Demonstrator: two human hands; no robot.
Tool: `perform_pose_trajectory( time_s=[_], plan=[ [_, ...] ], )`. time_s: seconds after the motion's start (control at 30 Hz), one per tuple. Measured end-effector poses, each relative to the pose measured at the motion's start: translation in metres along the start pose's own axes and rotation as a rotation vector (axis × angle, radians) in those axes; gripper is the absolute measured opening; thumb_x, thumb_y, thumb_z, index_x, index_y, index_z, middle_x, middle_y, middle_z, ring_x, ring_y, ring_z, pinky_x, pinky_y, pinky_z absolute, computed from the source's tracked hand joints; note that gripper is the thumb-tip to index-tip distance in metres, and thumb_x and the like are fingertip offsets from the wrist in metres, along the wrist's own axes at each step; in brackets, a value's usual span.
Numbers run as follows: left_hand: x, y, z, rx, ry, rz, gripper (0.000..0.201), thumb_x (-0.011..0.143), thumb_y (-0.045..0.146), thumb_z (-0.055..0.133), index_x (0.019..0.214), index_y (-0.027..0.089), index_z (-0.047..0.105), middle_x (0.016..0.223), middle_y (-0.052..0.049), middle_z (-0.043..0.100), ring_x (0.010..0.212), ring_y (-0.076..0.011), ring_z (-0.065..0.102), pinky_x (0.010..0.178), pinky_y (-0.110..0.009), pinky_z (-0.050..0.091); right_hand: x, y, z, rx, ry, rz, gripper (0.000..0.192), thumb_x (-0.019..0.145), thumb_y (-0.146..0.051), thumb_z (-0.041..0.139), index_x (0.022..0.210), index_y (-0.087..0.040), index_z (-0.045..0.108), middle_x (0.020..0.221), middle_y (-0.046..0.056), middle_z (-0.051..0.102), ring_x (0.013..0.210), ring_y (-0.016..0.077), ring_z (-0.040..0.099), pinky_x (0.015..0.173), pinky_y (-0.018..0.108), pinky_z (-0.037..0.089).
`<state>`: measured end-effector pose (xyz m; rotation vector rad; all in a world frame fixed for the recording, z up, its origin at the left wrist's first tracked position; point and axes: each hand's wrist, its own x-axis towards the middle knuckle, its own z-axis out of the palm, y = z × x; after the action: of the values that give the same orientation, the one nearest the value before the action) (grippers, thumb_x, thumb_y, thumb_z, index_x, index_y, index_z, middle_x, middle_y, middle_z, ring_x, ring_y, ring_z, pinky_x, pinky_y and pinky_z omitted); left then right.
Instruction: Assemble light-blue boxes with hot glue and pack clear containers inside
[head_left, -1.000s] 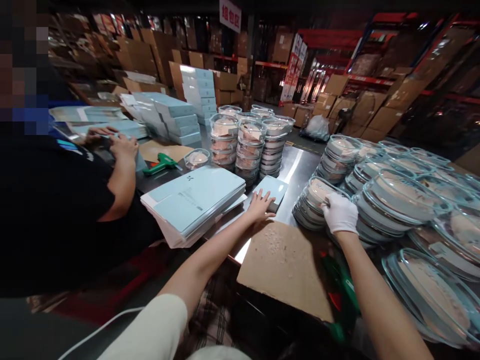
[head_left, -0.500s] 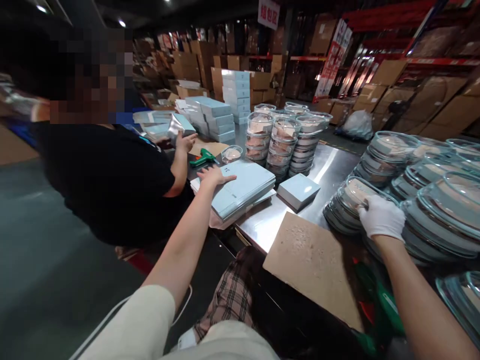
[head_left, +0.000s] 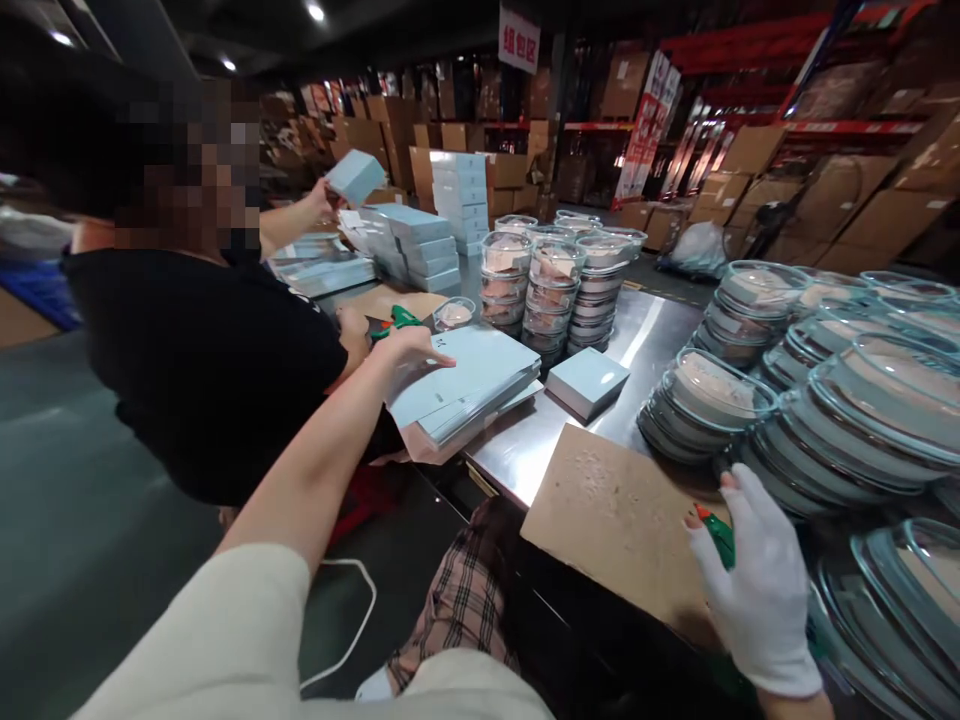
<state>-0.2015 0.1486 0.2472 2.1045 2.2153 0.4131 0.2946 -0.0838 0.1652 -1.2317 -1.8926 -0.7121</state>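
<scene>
While the bare left hand (head_left: 409, 348) lies with its fingers (head_left: 439, 360) spread flat on the near corner of the stack of flat pale-blue cardboard sheets (head_left: 465, 385) on the steel counter (head_left: 645, 335), the white-gloved right hand (head_left: 754, 590) hangs over the brown cardboard sheet (head_left: 615, 525), its fingers loosely apart around a green-handled tool (head_left: 716, 535). The step looks like drawing a flat sheet off the stack; lifting one would call for the left fingers to curl under its edge. Just beyond them stands a small closed pale-blue box (head_left: 586, 382); beside the right fingers lean stacked glass lids (head_left: 705, 405). Whether the glove truly grips the tool I cannot tell, as most of it is hidden. A co-worker in a black shirt (head_left: 202, 360) blocks the counter's far left.
</scene>
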Motion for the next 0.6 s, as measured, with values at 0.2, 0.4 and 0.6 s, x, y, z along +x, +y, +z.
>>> perform_pose_trajectory(
  time_s=[0.2,0.4,0.6],
  plan=[
    [-0.097,0.064,-0.055,0.113,0.276,0.016,0.075,0.091,0.051,0.078,0.148,0.014,0.047,0.14,-0.018,0.066,0.126,-0.0403,0.064,0.098,-0.044,0.052,-0.041,-0.04,-0.022,0.195,0.016,0.153,0.069,0.099,-0.018,0.066,0.164,-0.021,0.044,0.15,0.02,0.06,0.135,0.0357,0.062,0.109,0.051,0.052],
    [-0.224,0.141,0.017,-0.115,0.08,0.631,0.045,0.093,0.063,0.071,0.105,0.02,0.063,0.099,-0.004,0.069,0.082,-0.0225,0.069,0.063,-0.028,0.042,-0.005,-0.081,-0.017,0.166,0.109,0.178,0.065,0.093,-0.01,0.071,0.154,-0.023,0.052,0.128,0.016,0.07,0.119,0.0319,0.067,0.101,0.05,0.054],
    [-0.284,0.113,0.129,-0.468,-0.102,0.652,0.053,0.096,0.073,0.055,0.096,0.02,0.062,0.082,0.0,0.064,0.069,-0.0164,0.061,0.059,-0.026,0.038,-0.047,-0.069,-0.021,0.283,-0.21,0.302,0.018,0.104,-0.033,0.06,0.112,-0.019,0.068,0.1,0.011,0.074,0.093,0.0259,0.069,0.085,0.041,0.057]
  ],
)
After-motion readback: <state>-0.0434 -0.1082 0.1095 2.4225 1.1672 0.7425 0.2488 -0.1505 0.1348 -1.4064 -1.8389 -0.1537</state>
